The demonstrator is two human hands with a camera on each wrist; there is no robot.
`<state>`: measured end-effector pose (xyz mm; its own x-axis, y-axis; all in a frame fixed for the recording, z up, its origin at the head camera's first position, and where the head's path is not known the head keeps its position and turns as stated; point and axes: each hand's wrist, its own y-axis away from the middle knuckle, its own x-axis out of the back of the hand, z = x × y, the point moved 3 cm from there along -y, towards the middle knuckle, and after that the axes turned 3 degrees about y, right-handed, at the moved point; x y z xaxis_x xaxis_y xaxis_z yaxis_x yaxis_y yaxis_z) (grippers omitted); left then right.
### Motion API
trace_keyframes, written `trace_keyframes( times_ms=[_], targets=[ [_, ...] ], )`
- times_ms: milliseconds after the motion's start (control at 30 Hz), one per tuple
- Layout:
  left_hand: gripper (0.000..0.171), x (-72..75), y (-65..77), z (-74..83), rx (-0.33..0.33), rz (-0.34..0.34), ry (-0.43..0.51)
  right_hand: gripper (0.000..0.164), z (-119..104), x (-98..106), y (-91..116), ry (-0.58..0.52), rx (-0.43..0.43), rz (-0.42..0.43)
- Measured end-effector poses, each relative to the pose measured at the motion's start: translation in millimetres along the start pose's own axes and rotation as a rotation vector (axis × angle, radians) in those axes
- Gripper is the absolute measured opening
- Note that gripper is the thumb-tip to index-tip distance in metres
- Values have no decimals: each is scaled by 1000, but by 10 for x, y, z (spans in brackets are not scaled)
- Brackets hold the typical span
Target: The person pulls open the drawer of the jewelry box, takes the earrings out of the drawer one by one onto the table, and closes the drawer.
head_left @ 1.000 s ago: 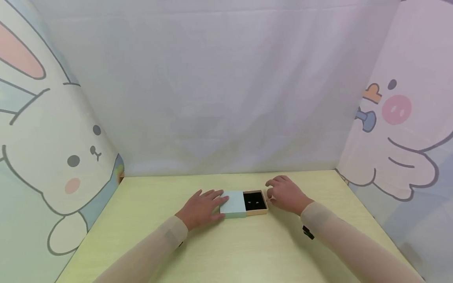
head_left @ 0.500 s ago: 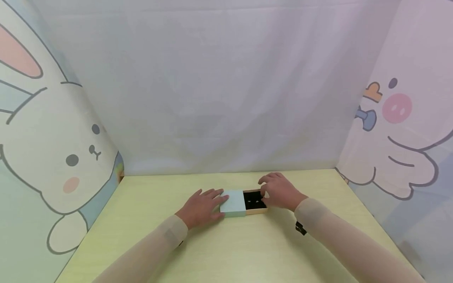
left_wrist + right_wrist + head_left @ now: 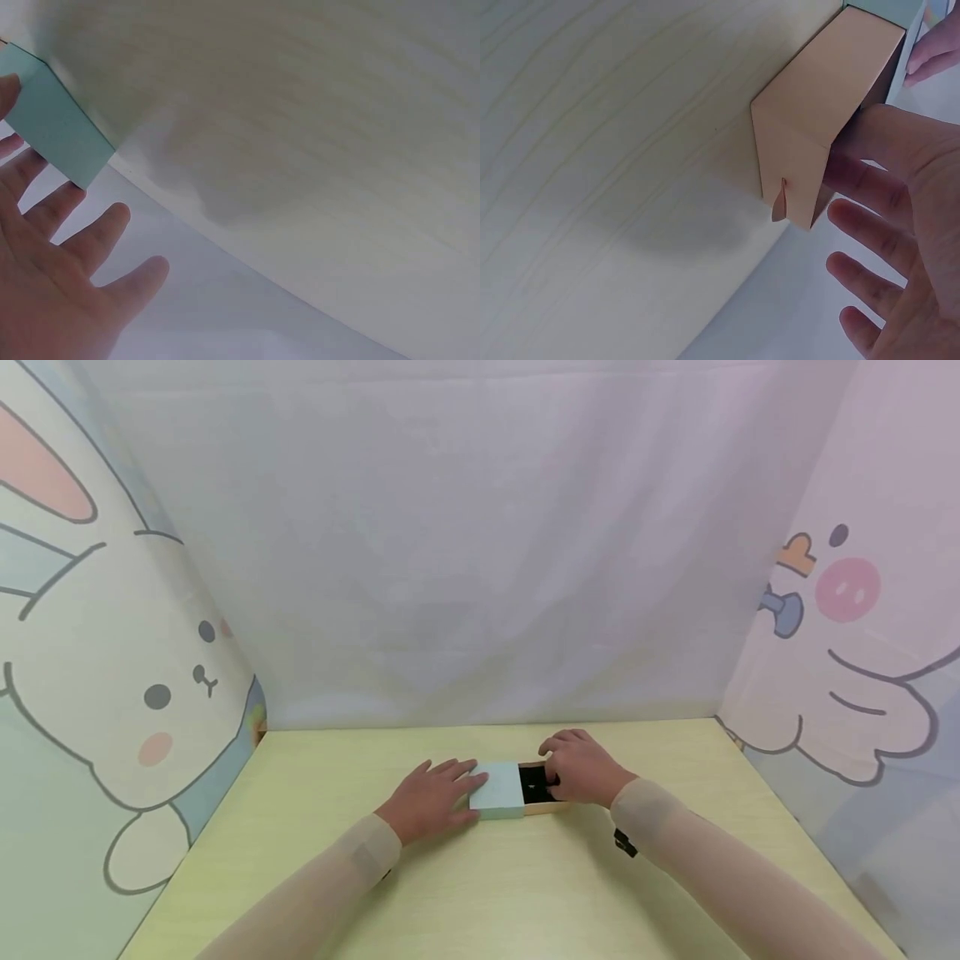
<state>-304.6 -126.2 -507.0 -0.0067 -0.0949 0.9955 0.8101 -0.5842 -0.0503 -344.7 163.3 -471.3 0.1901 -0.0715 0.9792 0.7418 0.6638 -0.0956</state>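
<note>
Since earlier, right hand (image 3: 576, 770) moved left onto tan drawer (image 3: 534, 787), fingers relaxed, gripping nothing; left hand (image 3: 431, 797) lay flat, fingers straight, against mint sleeve (image 3: 497, 790).

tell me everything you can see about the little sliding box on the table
The sliding box looks like cardboard: a pale mint-green sleeve with a tan inner drawer pulled partly out to the right, showing a black lining. A small tab sits on the drawer's end. It lies flat on the pale wooden table. The left hand rests on the sleeve; the right hand covers the drawer.
</note>
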Motion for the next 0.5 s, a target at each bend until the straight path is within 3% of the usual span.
trace_keyframes(
  times_ms=[500],
  targets=[
    [66, -21, -8, -17, -9, 16, -30, 33, -104, 27, -71, -21, -18, -39]
  ],
)
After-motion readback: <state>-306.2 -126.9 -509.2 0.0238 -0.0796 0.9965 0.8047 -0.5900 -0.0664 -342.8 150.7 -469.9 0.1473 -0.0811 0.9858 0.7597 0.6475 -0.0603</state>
